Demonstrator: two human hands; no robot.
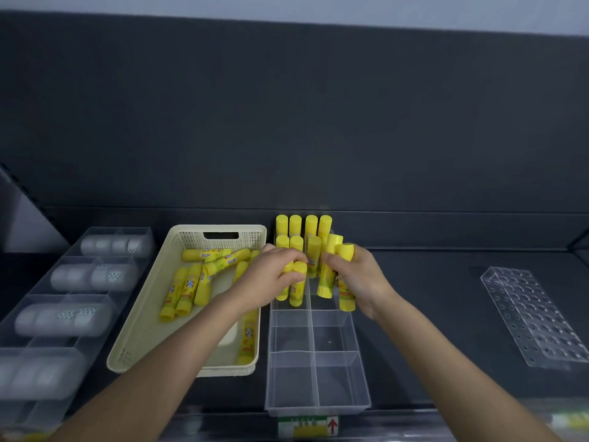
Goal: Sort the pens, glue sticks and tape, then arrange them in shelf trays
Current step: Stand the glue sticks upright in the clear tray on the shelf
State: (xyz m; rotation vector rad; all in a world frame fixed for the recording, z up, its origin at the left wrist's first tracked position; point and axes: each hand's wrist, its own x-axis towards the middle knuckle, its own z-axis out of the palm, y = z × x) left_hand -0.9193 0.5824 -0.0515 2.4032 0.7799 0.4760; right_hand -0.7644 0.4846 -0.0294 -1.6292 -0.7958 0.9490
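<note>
Over clear tray (318, 408): left hand (271, 275) palm down, fingers (288, 277) grasp upright glue sticks (298, 290); right hand (360, 277) grips others.

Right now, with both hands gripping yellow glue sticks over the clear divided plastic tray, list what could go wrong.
1. The left hand and right hand each grip several yellow glue sticks at once; one may slip and land lying flat in the clear divided plastic tray.
2. The upright glue sticks at the tray's back stand close together; a nudge from either hand could topple them.
</note>
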